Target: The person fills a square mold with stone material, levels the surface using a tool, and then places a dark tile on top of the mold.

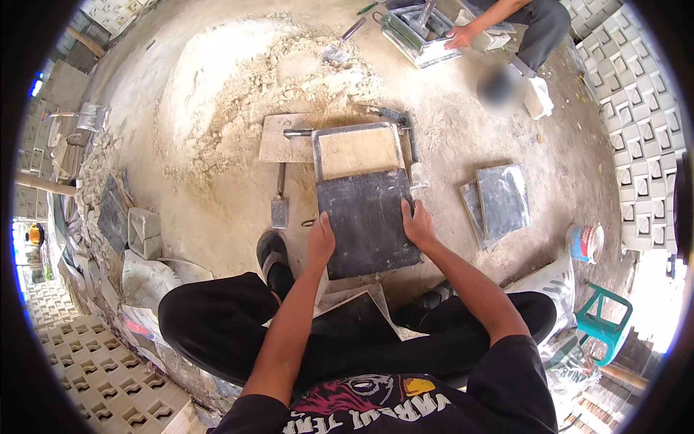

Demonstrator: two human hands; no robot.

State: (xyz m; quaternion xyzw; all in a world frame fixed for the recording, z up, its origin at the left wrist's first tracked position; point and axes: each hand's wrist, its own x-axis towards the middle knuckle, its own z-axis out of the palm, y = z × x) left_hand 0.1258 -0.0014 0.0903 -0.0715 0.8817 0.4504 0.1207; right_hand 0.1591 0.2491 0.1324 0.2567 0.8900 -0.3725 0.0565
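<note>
The left hand (322,235) and right hand (418,223) are closed on opposite edges of a flat, dark, scuffed board (369,226), which lies between them, thumbs uppermost. Its far end covers part of a dark-rimmed frame (316,156) holding pale powder; a trowel (280,212) lies left, stacked boards (504,199) right, a powder heap (231,79) beyond.

Board (370,226) before frame (354,129), trowel (280,212) left, stacked plates (504,199) right, powder heap (238,79) behind-left
</note>
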